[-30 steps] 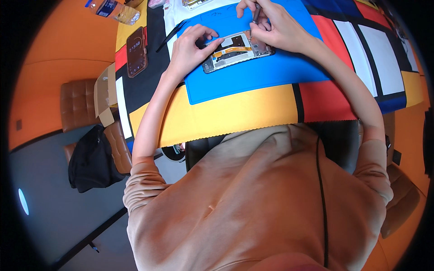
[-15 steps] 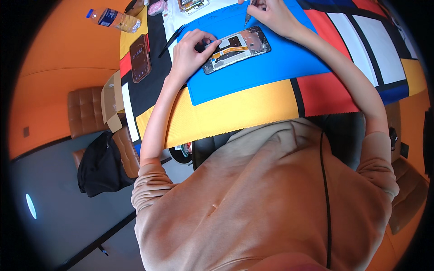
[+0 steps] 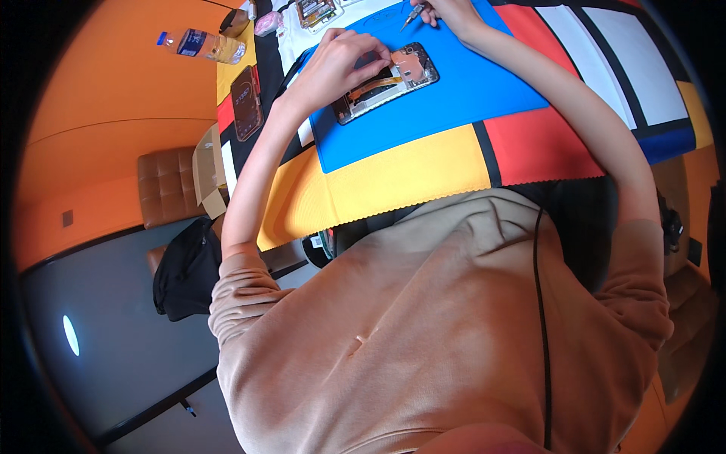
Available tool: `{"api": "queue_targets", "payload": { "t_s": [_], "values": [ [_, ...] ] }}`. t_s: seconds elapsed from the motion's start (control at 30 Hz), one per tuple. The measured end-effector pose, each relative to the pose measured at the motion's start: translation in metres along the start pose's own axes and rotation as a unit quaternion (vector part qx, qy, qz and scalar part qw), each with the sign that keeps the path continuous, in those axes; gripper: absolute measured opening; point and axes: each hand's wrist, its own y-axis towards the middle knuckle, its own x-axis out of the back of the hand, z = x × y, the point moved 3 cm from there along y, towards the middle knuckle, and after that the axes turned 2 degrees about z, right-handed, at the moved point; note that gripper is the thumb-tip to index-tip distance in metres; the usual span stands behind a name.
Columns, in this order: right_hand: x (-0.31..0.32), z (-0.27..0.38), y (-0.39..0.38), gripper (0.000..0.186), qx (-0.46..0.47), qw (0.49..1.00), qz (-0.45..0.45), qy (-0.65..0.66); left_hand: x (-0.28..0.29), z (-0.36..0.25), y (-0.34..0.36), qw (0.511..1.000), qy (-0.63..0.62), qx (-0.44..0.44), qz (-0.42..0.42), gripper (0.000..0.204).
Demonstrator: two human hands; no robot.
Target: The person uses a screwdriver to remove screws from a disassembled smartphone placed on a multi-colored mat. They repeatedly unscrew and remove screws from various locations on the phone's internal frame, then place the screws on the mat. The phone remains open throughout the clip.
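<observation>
An opened smartphone (image 3: 414,69) lies on a blue work mat (image 3: 446,98), its back cover off and its inner parts showing. An orange flex cable (image 3: 374,88) runs across its middle. Over the phone's far left part reaches my left hand (image 3: 344,66), thumb and fingertips brought together near the inner plate; whatever sits between them is too small to make out. Farther right, above the mat, my right hand (image 3: 448,17) is closed around a slim precision screwdriver (image 3: 413,15). Its tip points down and left, apart from the phone.
Left of the mat lies another phone (image 3: 246,104) with a lit screen. A water bottle (image 3: 200,45) is beyond it. More opened phone parts (image 3: 318,13) lie at the far edge. The table's near edge has a patterned cloth (image 3: 408,170).
My left hand has shifted up and right along the phone, towards the copper-coloured part. My right hand has drawn slightly farther away with the screwdriver, whose shaft now shows more clearly.
</observation>
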Motion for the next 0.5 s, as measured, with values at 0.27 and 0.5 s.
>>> {"api": "queue_targets", "payload": {
  "t_s": [0.27,0.5],
  "values": [
    [-0.003,-0.006,0.004,0.024,0.001,0.999,0.017,0.033,0.000,-0.010,0.012,0.994,0.065,-0.042,0.079,0.017],
    [-0.004,0.001,0.004,0.026,-0.037,0.999,-0.014,0.006,0.003,-0.015,0.018,0.981,0.152,-0.111,0.048,0.016]
  ]
}}
